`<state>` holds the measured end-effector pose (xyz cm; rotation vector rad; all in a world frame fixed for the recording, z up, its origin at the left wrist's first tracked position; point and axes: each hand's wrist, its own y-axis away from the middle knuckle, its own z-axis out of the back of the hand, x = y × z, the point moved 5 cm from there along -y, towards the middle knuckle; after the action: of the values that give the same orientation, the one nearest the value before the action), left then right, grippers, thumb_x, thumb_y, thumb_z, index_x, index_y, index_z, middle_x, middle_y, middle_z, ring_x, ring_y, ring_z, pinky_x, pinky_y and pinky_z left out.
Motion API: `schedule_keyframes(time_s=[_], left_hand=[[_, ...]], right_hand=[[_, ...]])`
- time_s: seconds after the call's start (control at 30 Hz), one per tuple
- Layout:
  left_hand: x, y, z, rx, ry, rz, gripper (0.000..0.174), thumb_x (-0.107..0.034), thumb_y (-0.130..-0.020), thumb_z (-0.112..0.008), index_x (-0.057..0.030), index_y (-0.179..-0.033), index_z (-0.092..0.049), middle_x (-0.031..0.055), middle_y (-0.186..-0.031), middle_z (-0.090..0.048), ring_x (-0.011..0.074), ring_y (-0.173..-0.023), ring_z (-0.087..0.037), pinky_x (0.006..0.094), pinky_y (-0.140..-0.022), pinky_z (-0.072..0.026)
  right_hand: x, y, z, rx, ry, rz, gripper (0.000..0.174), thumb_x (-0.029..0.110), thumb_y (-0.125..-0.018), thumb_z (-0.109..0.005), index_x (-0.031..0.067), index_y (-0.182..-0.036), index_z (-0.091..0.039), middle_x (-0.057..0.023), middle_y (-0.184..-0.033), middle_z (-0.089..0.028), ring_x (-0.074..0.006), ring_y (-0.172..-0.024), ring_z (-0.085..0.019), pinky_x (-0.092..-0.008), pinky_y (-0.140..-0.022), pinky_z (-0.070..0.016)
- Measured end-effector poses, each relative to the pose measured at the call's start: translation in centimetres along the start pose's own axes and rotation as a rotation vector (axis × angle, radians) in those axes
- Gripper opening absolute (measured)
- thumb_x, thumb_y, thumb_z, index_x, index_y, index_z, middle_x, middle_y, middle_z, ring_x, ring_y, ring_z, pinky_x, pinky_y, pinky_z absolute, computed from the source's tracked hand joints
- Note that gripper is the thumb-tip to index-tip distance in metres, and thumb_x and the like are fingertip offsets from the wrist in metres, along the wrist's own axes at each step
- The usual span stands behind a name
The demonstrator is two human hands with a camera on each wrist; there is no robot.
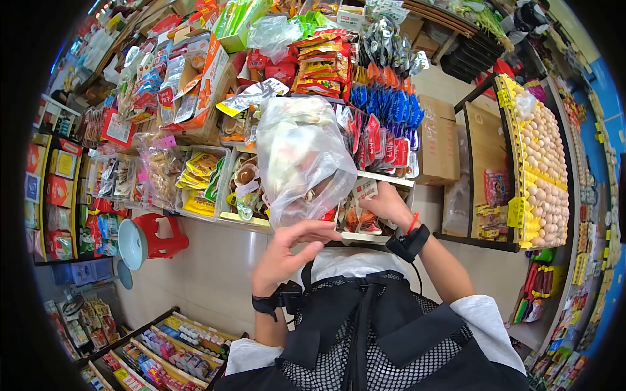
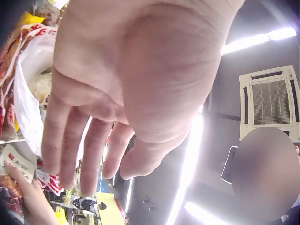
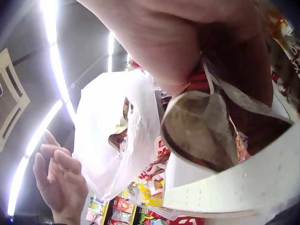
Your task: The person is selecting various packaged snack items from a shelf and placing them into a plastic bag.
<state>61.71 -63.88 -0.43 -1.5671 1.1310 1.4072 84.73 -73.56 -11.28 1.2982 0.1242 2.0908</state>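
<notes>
My right hand (image 1: 390,207) reaches into a white box (image 1: 369,238) of snack packets at the front of the display. It pinches the upper edge of a packet (image 1: 366,189) with a pale top and red print. The right wrist view shows this packet (image 3: 194,126) curling beneath the hand, with the fingertips partly hidden. My left hand (image 1: 293,251) is held in the air with fingers extended and nothing in it, palm showing in the left wrist view. In front of it, a filled, translucent plastic bag (image 1: 303,156) lies over the snack boxes.
Red-and-yellow packets (image 1: 323,65) and blue packets (image 1: 388,104) fill the display behind the bag. A cardboard box (image 1: 435,140) and stacked egg trays (image 1: 544,169) stand to the right. Left of me are a red stool (image 1: 163,238) and a light-blue basin (image 1: 132,244). Low shelves (image 1: 163,352) stand behind left.
</notes>
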Motion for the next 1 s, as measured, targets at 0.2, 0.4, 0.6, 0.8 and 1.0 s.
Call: schedule_keyframes(time_s=[0.2,0.4,0.6,0.8,1.0], left_hand=[[0.9,-2.4,-1.7,0.119,-0.087,0.076,0.036,-0.012,-0.095,-0.057,-0.0009,-0.13,-0.058,0.0122,-0.116,-0.068,0.0196,-0.11,-0.064,0.0356,-0.095,-0.0516],[5.0,-3.5,-2.3,0.059,-0.117,0.211,0.043,-0.013,-0.097,-0.057,-0.0019,-0.138,-0.051,0.0104,-0.122,-0.065,0.0193,-0.117,-0.06,0.0351,-0.098,-0.0476],[5.1,-3.8,-2.0,0.169,-0.129,0.274,0.045,-0.016,-0.098,-0.058,-0.0011,-0.14,-0.048,0.0108,-0.126,-0.062,0.0188,-0.116,-0.059,0.0357,-0.097,-0.0481],[4.2,-3.6,-3.6,0.291,0.068,0.179,0.063,-0.03,-0.099,-0.059,-0.0023,-0.149,-0.03,0.015,-0.126,-0.057,0.0217,-0.109,-0.061,0.035,-0.09,-0.0531],[6.3,-0.3,-2.0,-0.021,0.472,0.368,0.064,-0.027,-0.098,-0.061,-0.0067,-0.148,-0.026,0.013,-0.127,-0.058,0.023,-0.102,-0.067,0.0309,-0.063,-0.0603]], right_hand=[[1.4,1.3,0.9,-0.029,0.116,0.046,0.041,0.019,-0.075,-0.07,-0.0102,-0.103,-0.061,-0.0274,-0.095,-0.069,-0.0388,-0.092,-0.069,-0.0433,-0.082,-0.0532],[1.8,-0.1,2.6,0.237,-0.015,0.115,0.041,0.017,-0.075,-0.072,-0.0004,-0.112,-0.065,-0.0127,-0.094,-0.072,-0.0194,-0.082,-0.067,-0.0347,-0.078,-0.0533],[2.8,1.7,5.0,0.248,-0.051,0.123,0.033,0.013,-0.082,-0.071,0.0002,-0.112,-0.065,-0.009,-0.098,-0.072,-0.0136,-0.087,-0.067,-0.0312,-0.078,-0.0535],[7.6,5.7,5.2,0.279,-0.548,0.055,0.03,0.01,-0.092,-0.068,-0.0018,-0.118,-0.061,-0.0076,-0.106,-0.071,-0.0111,-0.094,-0.066,-0.0297,-0.082,-0.0551],[10.7,3.6,-2.9,0.298,-0.388,0.243,0.041,0.024,-0.094,-0.066,-0.0022,-0.123,-0.054,-0.0119,-0.108,-0.068,-0.0178,-0.099,-0.065,-0.0338,-0.084,-0.0512]])
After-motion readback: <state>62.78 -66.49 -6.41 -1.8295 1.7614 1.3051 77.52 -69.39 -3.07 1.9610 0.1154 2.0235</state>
